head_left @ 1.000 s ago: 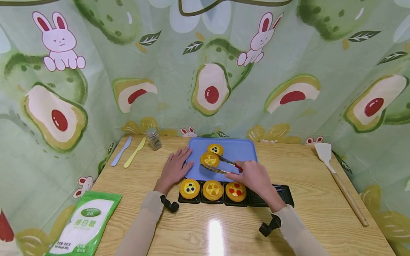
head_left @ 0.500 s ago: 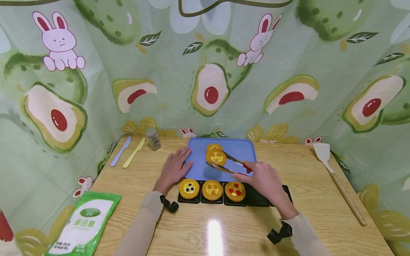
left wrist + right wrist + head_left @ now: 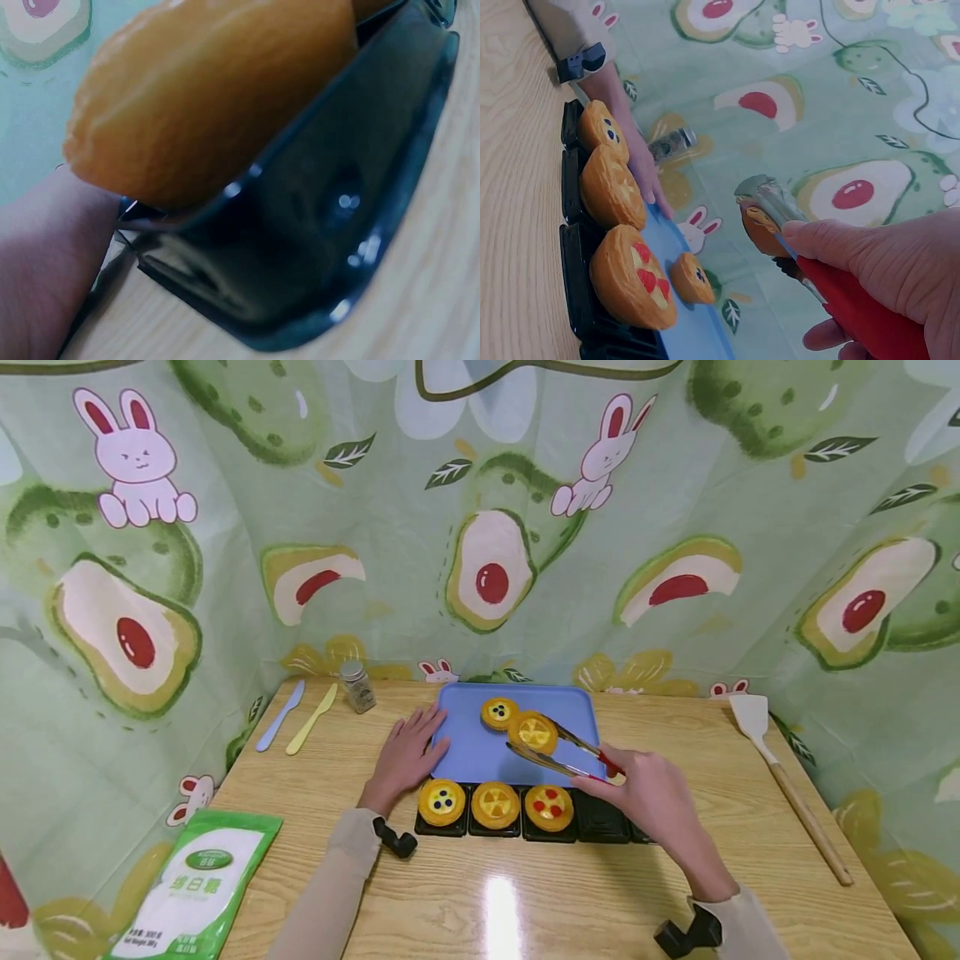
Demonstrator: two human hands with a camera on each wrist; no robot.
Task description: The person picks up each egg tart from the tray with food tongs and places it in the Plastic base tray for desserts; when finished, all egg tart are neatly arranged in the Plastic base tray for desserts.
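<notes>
- Tart [image 3: 533,732] with the yellow top hangs in the tongs [image 3: 564,752], above the blue tray [image 3: 480,752], up and left of my right hand [image 3: 649,789].
- My left hand [image 3: 406,755] lies flat, fingers straight, on the tray's left edge.
- My right hand squeezes the tongs' red handles; their long axis runs up-left towards the tart.
- I judge the empty black tray slot [image 3: 600,823] just below my right hand the nearer spot.

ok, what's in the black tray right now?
Black tray: three tarts fill its left cups, blueberry, yellow, strawberry. The next cup looks empty. The right hand covers the tray's right end, so nothing can be told there.
</notes>
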